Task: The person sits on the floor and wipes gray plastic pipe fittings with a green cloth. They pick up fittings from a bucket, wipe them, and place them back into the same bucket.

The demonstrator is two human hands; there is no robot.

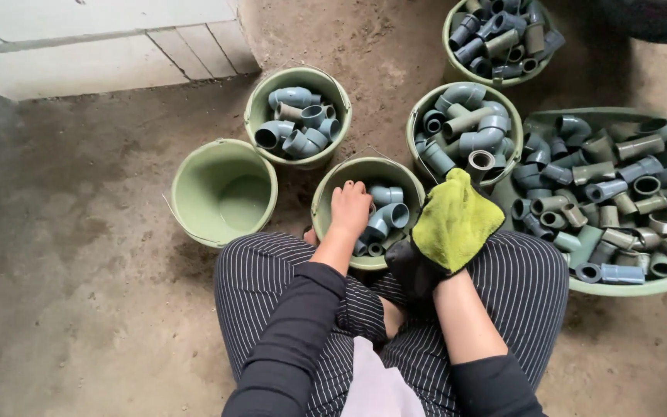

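Striped trousers [272, 286] over bent knees fill the bottom of the view, and the work sits on the dirt floor [79, 270] just beyond them. Going from the left, an empty green bucket [224, 191] stands with nothing in it, so that one looks yet to be filled. Behind it to the right, a second bucket [298, 116] holds a shallow heap of grey pipe elbows. Next comes the bucket between the knees [367, 210], partly filled with grey elbows [386, 216]; the left hand [349, 207] reaches down into it, fingers curled among the fittings, though I cannot tell whether it grips one or merely rests on them. Just to its right, the right hand [445, 232] hovers over that bucket's rim, wrapped in a yellow-green cloth [457, 220] and closed on it, with no fitting visibly held. Beyond it a fuller bucket [465, 131] brims with elbows and couplings, and another [499, 38] stands farther back. At the far right, a large basin [619, 282] is heaped with grey and olive fittings [611, 193], suggesting that much of the pile remains to be handled, with roughly four buckets loaded so far.
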